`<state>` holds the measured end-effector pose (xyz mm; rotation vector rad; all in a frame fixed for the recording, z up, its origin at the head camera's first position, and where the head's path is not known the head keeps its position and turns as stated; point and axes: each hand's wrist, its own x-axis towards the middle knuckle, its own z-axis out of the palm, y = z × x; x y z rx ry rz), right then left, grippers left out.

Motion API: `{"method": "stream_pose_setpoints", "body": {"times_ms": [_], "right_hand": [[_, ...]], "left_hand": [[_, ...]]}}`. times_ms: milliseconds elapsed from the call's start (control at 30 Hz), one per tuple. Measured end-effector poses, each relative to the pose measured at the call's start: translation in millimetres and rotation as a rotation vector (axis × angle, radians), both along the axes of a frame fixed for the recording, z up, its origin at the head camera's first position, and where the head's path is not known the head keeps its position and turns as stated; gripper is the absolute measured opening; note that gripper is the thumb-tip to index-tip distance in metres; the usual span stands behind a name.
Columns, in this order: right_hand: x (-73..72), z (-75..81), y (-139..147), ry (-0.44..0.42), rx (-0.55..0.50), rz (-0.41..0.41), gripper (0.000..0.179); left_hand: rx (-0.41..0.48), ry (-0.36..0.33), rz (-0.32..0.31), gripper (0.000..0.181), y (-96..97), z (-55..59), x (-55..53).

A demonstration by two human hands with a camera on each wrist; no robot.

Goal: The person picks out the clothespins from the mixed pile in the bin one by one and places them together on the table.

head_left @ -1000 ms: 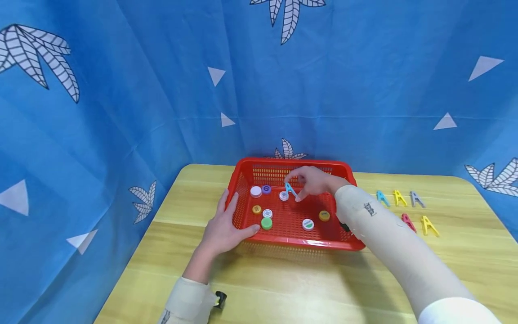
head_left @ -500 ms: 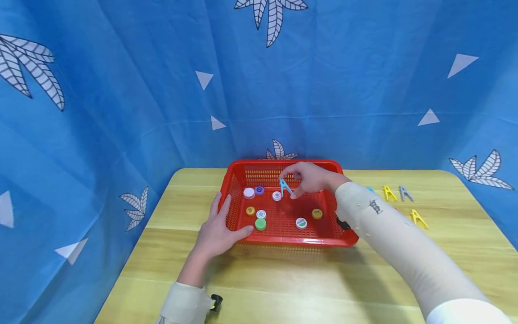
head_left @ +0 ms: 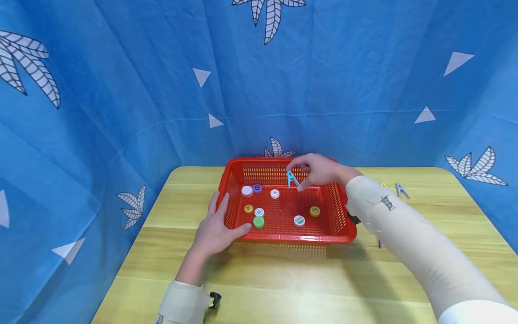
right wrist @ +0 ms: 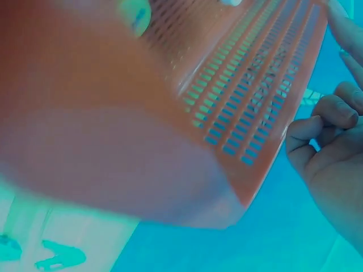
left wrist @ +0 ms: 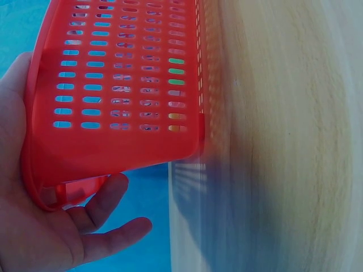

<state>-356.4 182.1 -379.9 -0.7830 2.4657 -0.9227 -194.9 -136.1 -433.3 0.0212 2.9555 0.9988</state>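
Note:
A red plastic basket [head_left: 279, 237] stands on the table in the head view, several round bottle caps lying on its floor. Between thumb and fingertips, my right hand [head_left: 319, 170] pinches a light-blue clothespin [head_left: 290, 177] above the basket's far part. Nearest below it is a white cap [head_left: 274, 193]. At the basket's left front corner is my left hand [head_left: 214, 231], fingers along the side and thumb on the front rim. The left wrist view has the fingers [left wrist: 108, 201] extended by the rim corner. In the right wrist view the clothespin cannot be made out.
A green cap [head_left: 258, 222] lies near the left thumb. Right of the basket, a grey clothespin [head_left: 402, 191] rests on the table [head_left: 453, 225], and my right arm partly hides others there. A blue patterned curtain [head_left: 259, 90] hangs behind the table.
My right hand has lifted the light-blue clothespin up and away from beside the white cap, moving to the right. The head view has shifted a little; my left hand stays at the basket corner.

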Motion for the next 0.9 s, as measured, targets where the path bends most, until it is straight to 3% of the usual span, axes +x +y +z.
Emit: {"method": "stream_pose_setpoints", "body": {"times_ms": [233,633,900], "right_hand": [[2.6,-0.8,19,-0.015,-0.008,-0.036,0.056],[6.4,0.1,48,0.043,0.027,-0.057,0.057],[7.1,2.1,67,0.022,0.05,-0.072,0.058]], "left_hand": [[0.003,-0.008,0.0,0.117,1.7,-1.2,0.4],[0.008,-0.013,-0.006,0.119,1.1,-2.2,1.3],[0.008,-0.007,-0.008,0.118,0.3,-0.2,-0.3]]}}
